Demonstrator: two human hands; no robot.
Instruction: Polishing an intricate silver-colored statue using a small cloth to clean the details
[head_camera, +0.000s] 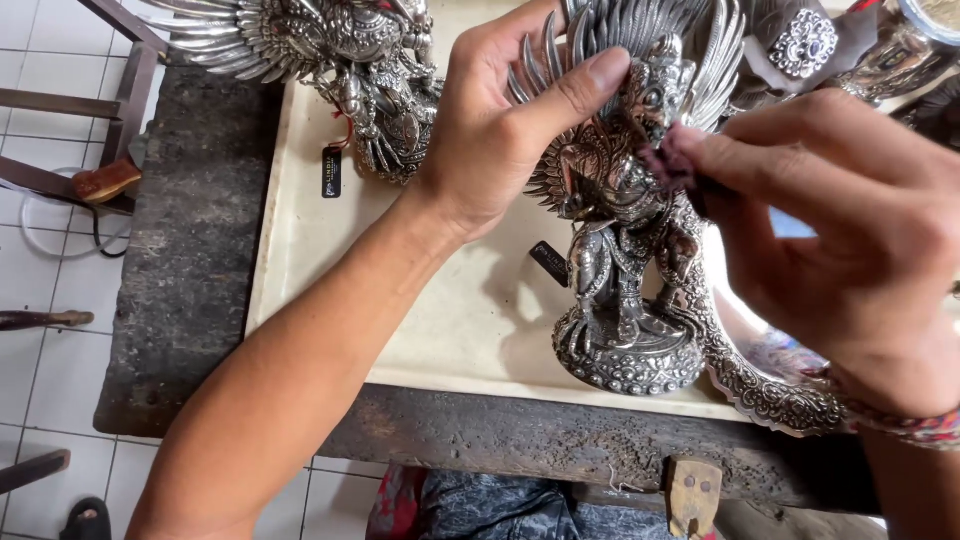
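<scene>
white floor tiles show at 9 o'clock, beside a rough dark counter (190, 270) that carries a cream slab (440, 330). on the slab, right of centre, stands a silver winged statue (625, 260) on a round beaded base, upright, feathers fanned toward 12 o'clock.

the left hand (500, 130) comes in from 7 o'clock and is closed around the statue's upper wing, thumb pressed flat beside the head, fingers hidden behind the feathers. the right hand (850, 230) enters from 4 o'clock with its fingertips pinched narrow on a small dark pink tool or cloth (672, 160), which touches the statue at the neck; whether it is a brush or a wad i cannot tell.

to do this rubbing well, the left grip looks best kept on the sturdy wing root rather than the thin feather tips, so the figure does not rock on its base. short strokes that follow the relief should reach the grooves, and light pressure seems wise near the fine points.

a second silver winged figure (350, 70) stands at 11 o'clock on the same slab, well apart, with a small dark tag (331, 172) hanging from it. another dark tag (549, 263) lies just beside the worked statue. an ornate silver piece (770, 395) curves by the base at 5 o'clock, and a jewelled silver ornament (803, 42) sits at 1 o'clock.
</scene>
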